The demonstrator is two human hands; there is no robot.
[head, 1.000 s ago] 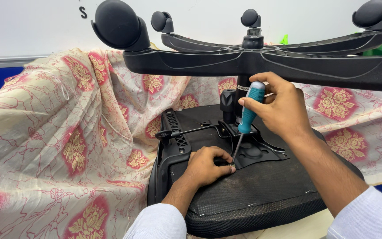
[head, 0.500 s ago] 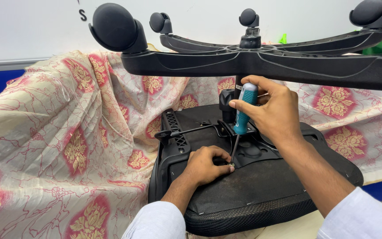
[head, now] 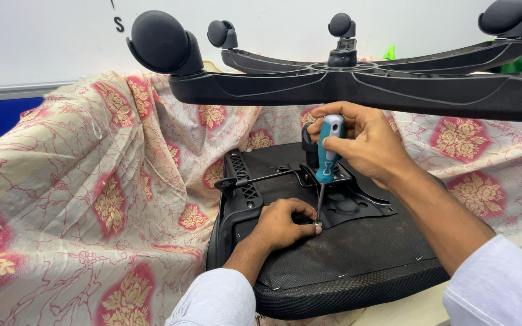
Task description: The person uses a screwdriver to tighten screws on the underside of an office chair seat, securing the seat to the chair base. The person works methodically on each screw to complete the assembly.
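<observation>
Slightly lower now, right hand (head: 367, 145) grips the screwdriver (head: 327, 157); left hand (head: 285, 222) seemingly pinches a screw (head: 317, 229) beneath the plastic base (head: 357, 90), on mesh seat (head: 357, 265).

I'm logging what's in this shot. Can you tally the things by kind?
Castor wheels on the upturned chair base, first at: 4
Screwdriver, teal handle, in the right hand: 1
Chair seat, underside up, left hand on it: 1
Patterned cloth: 1
Total: 7

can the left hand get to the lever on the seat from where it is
Probably yes. The left hand rests on the seat underside by the screwdriver tip; the lever lies just above, nothing between them.
</observation>
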